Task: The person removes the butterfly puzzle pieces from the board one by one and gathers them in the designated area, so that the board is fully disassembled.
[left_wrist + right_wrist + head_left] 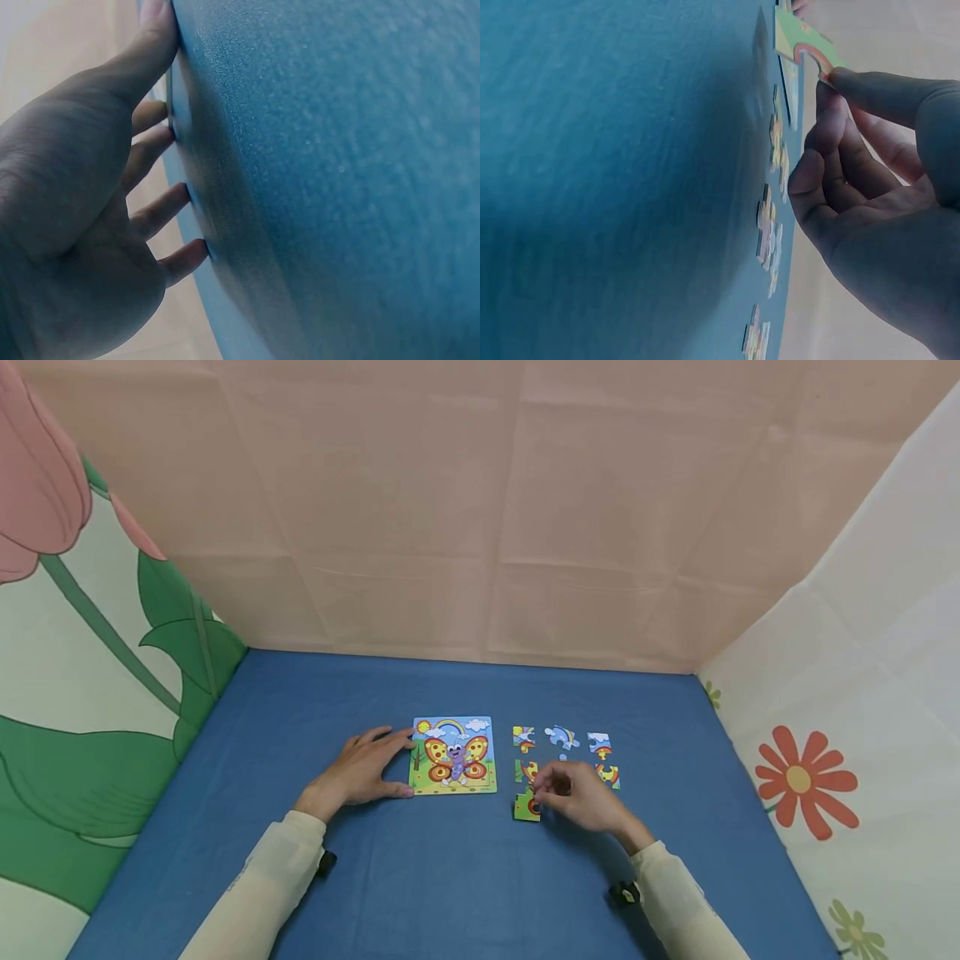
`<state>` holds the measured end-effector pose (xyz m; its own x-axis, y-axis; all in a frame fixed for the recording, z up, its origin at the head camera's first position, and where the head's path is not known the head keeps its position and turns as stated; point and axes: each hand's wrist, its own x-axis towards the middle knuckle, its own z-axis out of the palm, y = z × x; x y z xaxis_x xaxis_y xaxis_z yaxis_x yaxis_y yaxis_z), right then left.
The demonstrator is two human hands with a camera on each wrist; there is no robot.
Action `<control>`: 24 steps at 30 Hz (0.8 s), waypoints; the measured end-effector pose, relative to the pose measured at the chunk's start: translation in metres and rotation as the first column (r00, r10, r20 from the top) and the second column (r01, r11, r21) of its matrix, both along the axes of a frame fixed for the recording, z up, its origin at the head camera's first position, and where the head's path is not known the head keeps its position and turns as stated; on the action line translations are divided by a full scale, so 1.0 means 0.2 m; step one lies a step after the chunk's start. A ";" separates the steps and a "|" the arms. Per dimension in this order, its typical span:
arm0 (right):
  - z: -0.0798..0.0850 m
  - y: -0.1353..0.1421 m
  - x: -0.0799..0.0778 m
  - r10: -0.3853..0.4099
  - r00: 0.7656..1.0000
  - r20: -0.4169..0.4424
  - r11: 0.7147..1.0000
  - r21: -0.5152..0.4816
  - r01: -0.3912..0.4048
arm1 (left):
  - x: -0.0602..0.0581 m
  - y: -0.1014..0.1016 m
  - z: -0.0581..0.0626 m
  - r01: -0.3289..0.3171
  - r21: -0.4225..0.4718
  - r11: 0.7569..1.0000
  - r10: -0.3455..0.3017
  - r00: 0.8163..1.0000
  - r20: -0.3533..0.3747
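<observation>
A square butterfly puzzle picture (453,758), with a sun and rainbow along its top, lies face up on the blue tablecloth. My left hand (366,770) rests at its left edge, fingers spread, thumb near the lower left corner. To the right of the picture, my right hand (581,797) pinches a green jigsaw piece (523,808) with a red curve between thumb and fingertip. The right wrist view shows that piece raised above the cloth. Loose pieces lie around this hand, among them a rainbow piece (562,737); the hand partly hides some.
More loose pieces are a cloud piece (599,742), a sun piece (523,737) and a yellow-red piece (608,775). The blue cloth (420,885) meets a beige backdrop (480,527) behind, with flower-patterned fabric at both sides.
</observation>
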<state>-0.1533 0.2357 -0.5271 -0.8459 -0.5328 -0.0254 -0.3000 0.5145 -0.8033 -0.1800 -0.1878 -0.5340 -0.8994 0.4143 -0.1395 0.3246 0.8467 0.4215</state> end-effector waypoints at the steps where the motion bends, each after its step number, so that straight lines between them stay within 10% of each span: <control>1: 0.00 0.01 0.00 0.006 1.000 0.009 1.000 0.001 -0.006 | 0.00 0.00 0.00 0.000 0.001 1.000 0.000 1.000 -0.001; 24: -0.05 -0.01 0.02 0.020 0.993 -0.116 0.990 0.142 -0.003 | 0.00 0.00 0.00 -0.013 0.012 1.000 0.013 1.000 0.002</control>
<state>-0.1497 0.2330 -0.5380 -0.8412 -0.5408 -0.0024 -0.3940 0.6159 -0.6822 -0.1795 -0.1881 -0.5340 -0.9045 0.4041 -0.1362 0.3128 0.8458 0.4321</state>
